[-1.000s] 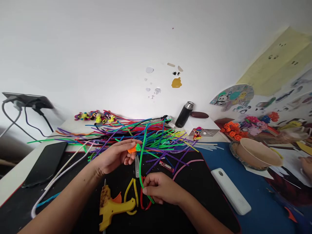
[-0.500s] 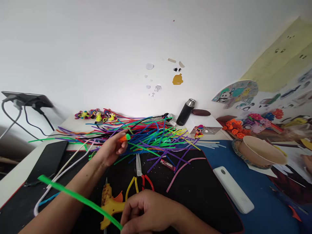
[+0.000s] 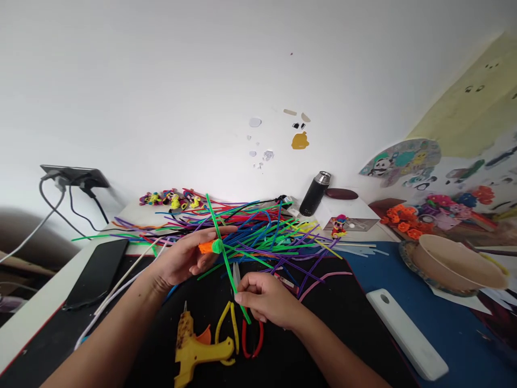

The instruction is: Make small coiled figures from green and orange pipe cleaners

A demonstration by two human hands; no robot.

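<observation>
My left hand [image 3: 187,255] is closed on a small orange pipe-cleaner piece [image 3: 207,247] with a green coiled end. Between finger and thumb, my right hand [image 3: 269,299] pinches a long green pipe cleaner [image 3: 224,253]. That strip slants upright, crossing in front of or against the green end; whether they touch I cannot tell. Below my hands lie a yellow hot glue gun [image 3: 202,350], yellow-handled pliers [image 3: 235,328] and red-handled scissors [image 3: 258,345], partly covered by my right hand. Behind them spreads a heap of coloured pipe cleaners [image 3: 258,226].
A black phone [image 3: 96,274] lies at left beside white cords. At the back stand a black flask [image 3: 315,194] and several small colourful figures [image 3: 172,199]. To the right are a white oblong device [image 3: 407,334], a beige bowl [image 3: 460,264] and orange pipe-cleaner flowers [image 3: 402,220].
My right hand has moved up and forward from the near edge, bringing the green pipe cleaner to the orange piece. The strip has swung from lying leftward to upright. The view has shifted slightly.
</observation>
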